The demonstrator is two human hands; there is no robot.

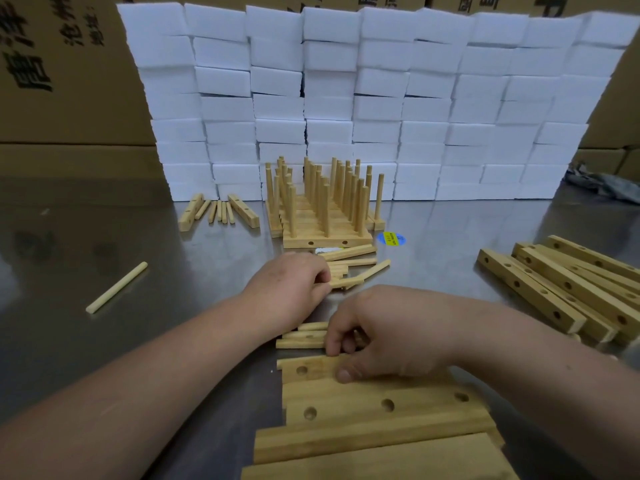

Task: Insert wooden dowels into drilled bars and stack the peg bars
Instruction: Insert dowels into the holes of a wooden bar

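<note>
I have the left hand (287,289) out over the loose dowels (351,262) in the middle of the steel table (173,341). Its fingers are curled down and pinch one dowel (348,282), which sticks out to the right of the fingertips. The right hand (391,337) is nearer to me. Its thumb presses flat on the top face of a drilled bar (311,370), and its bent fingers hook over the bar's far edge, so it grasps that bar. Three short dowels (301,336) lie just beyond those fingertips; I cannot tell whether any is touched. More drilled bars (381,407) lie side by side below the wrist. The finished peg bars (322,233) stand stacked behind the loose dowels, pegs upright. A heap of drilled bars (561,292) lies to the right, and a stray dowel (116,287) lies well apart on the left. White foam blocks (346,98) form a wall at the back.
</note>
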